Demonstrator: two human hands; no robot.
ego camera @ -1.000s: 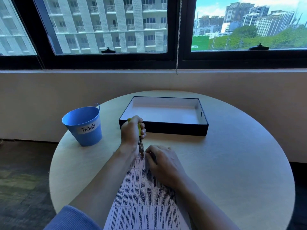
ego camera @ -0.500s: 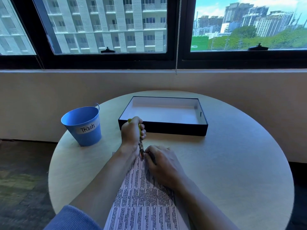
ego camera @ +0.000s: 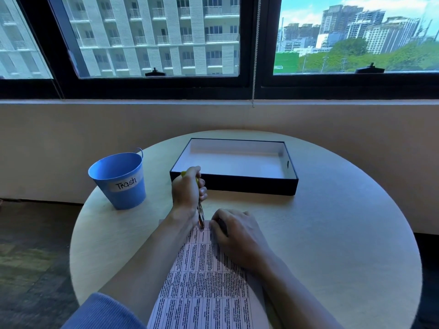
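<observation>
Left hand point(ego camera: 187, 193): clenched round the scissors point(ego camera: 200, 214), whose tips are at the sheet's far edge.
Right hand point(ego camera: 237, 236): down on the sheet point(ego camera: 204, 281), fingers curled, grip unclear.
Sheet: near middle of the worktop point(ego camera: 332, 233).
Far: box point(ego camera: 237, 186), with a bucket point(ego camera: 118, 179) to its left.

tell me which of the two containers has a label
The blue bucket, marked "Trash" on its side; the black box to its right shows no label.

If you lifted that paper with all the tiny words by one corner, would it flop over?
Probably floppy: the printed sheet looks thin and lies flat on the table. Likely light and slidey too, which may be why the right hand holds it steady while the left hand works the scissors.
</observation>
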